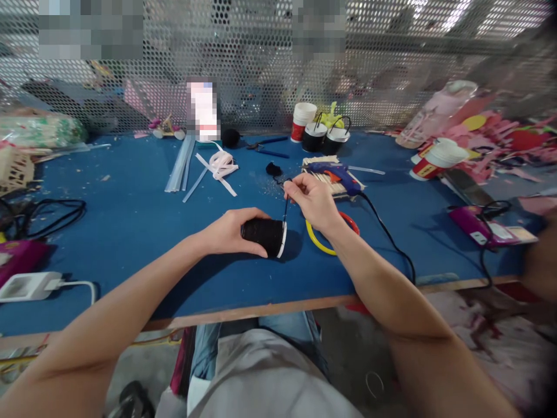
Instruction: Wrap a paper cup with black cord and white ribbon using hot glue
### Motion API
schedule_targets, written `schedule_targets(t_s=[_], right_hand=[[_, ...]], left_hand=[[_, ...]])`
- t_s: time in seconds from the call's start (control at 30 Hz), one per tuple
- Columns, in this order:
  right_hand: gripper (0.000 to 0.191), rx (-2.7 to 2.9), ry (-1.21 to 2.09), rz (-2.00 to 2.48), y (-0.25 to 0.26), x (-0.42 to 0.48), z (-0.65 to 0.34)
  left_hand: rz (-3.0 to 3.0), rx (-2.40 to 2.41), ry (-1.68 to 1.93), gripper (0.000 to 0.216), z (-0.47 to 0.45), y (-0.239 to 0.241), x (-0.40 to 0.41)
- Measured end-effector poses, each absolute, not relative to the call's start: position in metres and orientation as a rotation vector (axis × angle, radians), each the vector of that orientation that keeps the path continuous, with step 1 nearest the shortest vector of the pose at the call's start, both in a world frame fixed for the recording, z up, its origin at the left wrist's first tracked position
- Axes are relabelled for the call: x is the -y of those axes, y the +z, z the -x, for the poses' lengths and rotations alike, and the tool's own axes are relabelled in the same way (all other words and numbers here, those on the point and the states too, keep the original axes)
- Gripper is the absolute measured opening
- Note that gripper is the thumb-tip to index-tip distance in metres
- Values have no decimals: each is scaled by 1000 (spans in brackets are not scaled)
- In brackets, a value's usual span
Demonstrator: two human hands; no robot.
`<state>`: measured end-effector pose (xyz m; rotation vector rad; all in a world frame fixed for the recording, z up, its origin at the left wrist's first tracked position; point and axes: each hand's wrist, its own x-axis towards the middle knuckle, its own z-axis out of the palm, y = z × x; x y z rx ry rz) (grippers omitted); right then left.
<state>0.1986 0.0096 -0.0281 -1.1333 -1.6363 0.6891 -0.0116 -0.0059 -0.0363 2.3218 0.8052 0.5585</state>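
My left hand (228, 231) is wrapped round a cup covered in black yarn (264, 235), which lies on its side with its white rim facing right. A black cord (285, 211) rises from the rim to my right hand (315, 200), pinched between the thumb and fingers. Just beyond those fingertips sits a small clump of black yarn (274, 169). Behind my right wrist, a yellow ring (319, 241) and a red ring (350, 222) lie partly hidden on the blue table (243, 278).
A blue glue gun (346, 180) rests on a stick-made mat, its cable trailing to the front edge. Farther back are pliers (270, 146), two black cups with handles (314, 137), a red-and-white cup (301, 125) and pale ribbon (221, 165). At left is a white power strip (30, 287).
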Motion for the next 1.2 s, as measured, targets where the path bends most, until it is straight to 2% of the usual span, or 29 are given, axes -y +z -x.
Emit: schedule_targets(t_s=[0.67,1.2], right_hand=[[26,1814,724,1369,-32,-8,-198],[29,1866,857,1344,-39,-12,-199]], left_hand=[[-2505,-720,860,67,13,-41,6],[-2548,-700,1027,64,11,-45,5]])
